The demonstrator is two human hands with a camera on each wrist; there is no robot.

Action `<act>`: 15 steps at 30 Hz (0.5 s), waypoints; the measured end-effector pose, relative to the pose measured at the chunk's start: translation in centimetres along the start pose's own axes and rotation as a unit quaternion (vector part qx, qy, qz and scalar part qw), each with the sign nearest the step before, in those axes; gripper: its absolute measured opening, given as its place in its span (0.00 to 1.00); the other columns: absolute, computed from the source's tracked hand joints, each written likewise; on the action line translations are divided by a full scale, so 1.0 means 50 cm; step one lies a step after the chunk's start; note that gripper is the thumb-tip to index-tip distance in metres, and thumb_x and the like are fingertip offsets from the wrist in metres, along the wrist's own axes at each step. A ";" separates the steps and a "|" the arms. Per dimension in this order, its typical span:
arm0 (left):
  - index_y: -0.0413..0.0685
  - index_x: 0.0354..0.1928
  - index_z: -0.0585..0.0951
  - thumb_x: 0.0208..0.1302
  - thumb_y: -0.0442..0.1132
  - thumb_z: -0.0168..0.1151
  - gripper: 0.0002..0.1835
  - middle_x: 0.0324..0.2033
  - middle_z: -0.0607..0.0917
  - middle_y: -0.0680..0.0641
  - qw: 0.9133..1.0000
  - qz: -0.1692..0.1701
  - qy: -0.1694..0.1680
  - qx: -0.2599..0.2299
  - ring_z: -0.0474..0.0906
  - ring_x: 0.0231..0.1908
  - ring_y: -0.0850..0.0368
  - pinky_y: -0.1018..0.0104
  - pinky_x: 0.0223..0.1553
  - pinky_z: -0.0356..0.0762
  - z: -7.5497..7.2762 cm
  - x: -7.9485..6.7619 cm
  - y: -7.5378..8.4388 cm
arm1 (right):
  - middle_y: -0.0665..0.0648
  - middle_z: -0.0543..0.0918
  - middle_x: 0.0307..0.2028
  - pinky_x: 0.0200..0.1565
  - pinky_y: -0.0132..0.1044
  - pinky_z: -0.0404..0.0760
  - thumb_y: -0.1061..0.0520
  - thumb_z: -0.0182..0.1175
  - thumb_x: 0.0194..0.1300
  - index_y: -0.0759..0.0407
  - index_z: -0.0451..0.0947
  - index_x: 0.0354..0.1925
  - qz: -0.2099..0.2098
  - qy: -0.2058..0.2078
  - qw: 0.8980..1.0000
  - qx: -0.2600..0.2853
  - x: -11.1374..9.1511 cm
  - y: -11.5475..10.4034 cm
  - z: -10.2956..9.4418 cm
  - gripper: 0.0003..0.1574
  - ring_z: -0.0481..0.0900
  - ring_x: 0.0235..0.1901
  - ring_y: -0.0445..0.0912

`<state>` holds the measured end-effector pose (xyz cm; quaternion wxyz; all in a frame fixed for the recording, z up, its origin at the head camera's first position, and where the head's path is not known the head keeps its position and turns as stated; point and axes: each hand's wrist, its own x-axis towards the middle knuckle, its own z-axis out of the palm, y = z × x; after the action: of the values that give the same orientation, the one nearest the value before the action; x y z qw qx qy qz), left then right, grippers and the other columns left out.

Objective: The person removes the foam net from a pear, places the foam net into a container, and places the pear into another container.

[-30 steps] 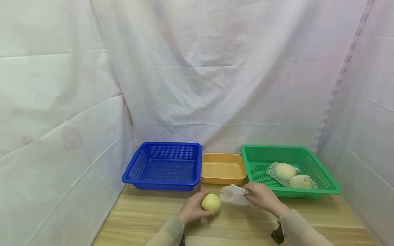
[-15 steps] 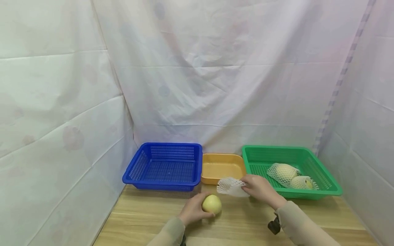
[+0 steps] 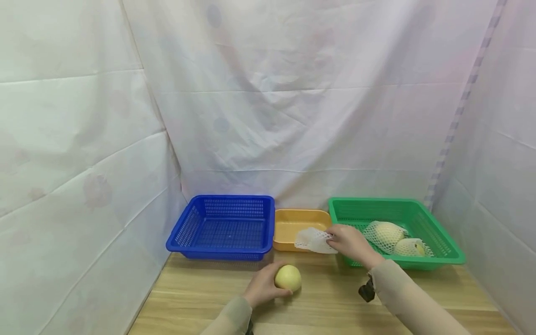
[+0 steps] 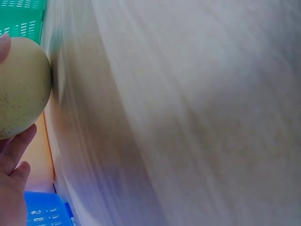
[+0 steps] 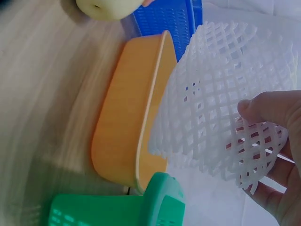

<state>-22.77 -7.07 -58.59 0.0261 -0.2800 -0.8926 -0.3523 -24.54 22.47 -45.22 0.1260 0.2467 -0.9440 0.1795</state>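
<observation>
My left hand (image 3: 264,284) grips a round, pale yellow pear (image 3: 288,278) from its left side, low at the wooden table. In the left wrist view, the pear (image 4: 23,87) shows small dark specks, with fingers (image 4: 19,146) curled against it. My right hand (image 3: 349,243) pinches a white foam fruit net (image 3: 313,240) by its right end, between thumb and fingers. No fruit shows inside the net, which overlaps the front of the orange tray (image 3: 289,228) in the head view. From the right wrist, the net (image 5: 207,99) appears above the tray's rim.
A blue basket (image 3: 226,253) stands left of the orange tray. On the right, a green basket (image 3: 452,253) holds two netted fruits (image 3: 385,236). White cloth (image 3: 268,116) hangs behind and at both sides. Wooden tabletop (image 3: 201,288) lies in front of the containers.
My right hand has moved away from me and slightly left, carrying the foam net from beside the pear to the tray's front. My left hand and the pear have barely moved.
</observation>
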 end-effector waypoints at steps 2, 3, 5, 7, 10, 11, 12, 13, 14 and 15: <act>0.49 0.64 0.72 0.45 0.58 0.76 0.44 0.52 0.80 0.52 1.000 -0.003 0.000 -0.003 0.77 0.50 0.56 0.55 0.49 0.75 -0.001 0.001 0.003 | 0.48 0.83 0.35 0.34 0.40 0.80 0.59 0.67 0.61 0.52 0.83 0.40 0.001 -0.001 1.000 0.004 0.007 0.001 -0.002 0.07 0.81 0.33 0.43; 0.49 0.64 0.72 0.45 0.57 0.76 0.44 0.52 0.80 0.52 1.000 -0.003 0.000 -0.004 0.77 0.50 0.56 0.55 0.49 0.75 -0.001 0.001 0.004 | 0.46 0.82 0.33 0.33 0.40 0.79 0.59 0.66 0.61 0.51 0.83 0.39 -0.001 -0.001 1.000 0.006 0.011 0.002 -0.002 0.06 0.80 0.32 0.41; 0.48 0.64 0.72 0.45 0.57 0.76 0.44 0.52 0.80 0.52 1.000 -0.005 -0.001 -0.005 0.77 0.49 0.56 0.55 0.49 0.75 -0.002 0.001 0.005 | 0.43 0.80 0.30 0.30 0.38 0.76 0.59 0.66 0.62 0.49 0.81 0.35 0.000 -0.006 1.000 0.006 0.020 0.003 -0.003 0.04 0.76 0.28 0.39; 0.47 0.63 0.72 0.45 0.57 0.76 0.44 0.52 0.80 0.51 1.000 -0.007 -0.002 -0.007 0.77 0.49 0.56 0.55 0.48 0.75 -0.003 0.001 0.007 | 0.42 0.76 0.25 0.27 0.37 0.72 0.58 0.65 0.63 0.47 0.78 0.30 0.001 -0.013 1.000 0.010 0.029 0.004 -0.004 0.07 0.71 0.24 0.38; 0.47 0.63 0.72 0.45 0.57 0.76 0.43 0.51 0.80 0.52 1.000 -0.008 -0.003 -0.006 0.77 0.48 0.57 0.56 0.47 0.76 -0.004 0.001 0.007 | 0.41 0.71 0.21 0.26 0.36 0.69 0.58 0.64 0.64 0.46 0.73 0.25 0.008 -0.020 1.000 0.016 0.042 0.006 -0.004 0.13 0.66 0.21 0.38; 0.47 0.63 0.72 0.45 0.57 0.76 0.43 0.51 0.80 0.52 1.000 -0.009 -0.003 -0.007 0.77 0.48 0.57 0.56 0.47 0.76 -0.004 0.001 0.008 | 0.42 0.70 0.20 0.25 0.36 0.68 0.58 0.64 0.64 0.46 0.71 0.23 0.011 -0.020 1.000 0.017 0.046 0.007 -0.003 0.15 0.65 0.20 0.38; 0.47 0.63 0.72 0.45 0.57 0.76 0.43 0.51 0.80 0.52 1.000 -0.008 -0.002 -0.006 0.77 0.48 0.57 0.56 0.47 0.76 -0.005 0.002 0.008 | 0.42 0.69 0.19 0.25 0.36 0.67 0.58 0.64 0.64 0.46 0.71 0.23 0.012 -0.020 1.000 0.018 0.050 0.008 -0.001 0.16 0.64 0.20 0.38; 0.47 0.63 0.72 0.44 0.57 0.76 0.43 0.51 0.80 0.52 1.000 -0.008 -0.001 -0.006 0.77 0.48 0.57 0.56 0.47 0.76 -0.005 0.002 0.007 | 0.42 0.69 0.18 0.25 0.36 0.67 0.58 0.64 0.64 0.46 0.70 0.22 0.013 -0.020 1.000 0.017 0.054 0.009 0.000 0.17 0.63 0.20 0.38; 0.47 0.62 0.73 0.44 0.56 0.76 0.43 0.50 0.81 0.52 1.000 -0.007 0.000 -0.006 0.77 0.47 0.57 0.56 0.47 0.76 -0.005 0.003 0.008 | 0.43 0.68 0.18 0.25 0.36 0.66 0.58 0.64 0.64 0.46 0.70 0.22 0.013 -0.019 1.000 0.016 0.058 0.010 0.001 0.17 0.62 0.19 0.39; 0.47 0.62 0.73 0.44 0.56 0.76 0.43 0.50 0.81 0.52 1.000 -0.006 0.001 -0.004 0.77 0.47 0.58 0.56 0.47 0.76 -0.004 0.003 0.008 | 0.44 0.67 0.17 0.24 0.36 0.65 0.59 0.63 0.64 0.47 0.69 0.22 0.014 -0.018 1.000 0.016 0.061 0.011 0.002 0.17 0.61 0.19 0.39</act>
<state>-22.75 -6.91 -58.16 0.0239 -0.2742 -0.8930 -0.3561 -27.42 21.56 -44.48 0.1024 0.2385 -0.9465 0.1916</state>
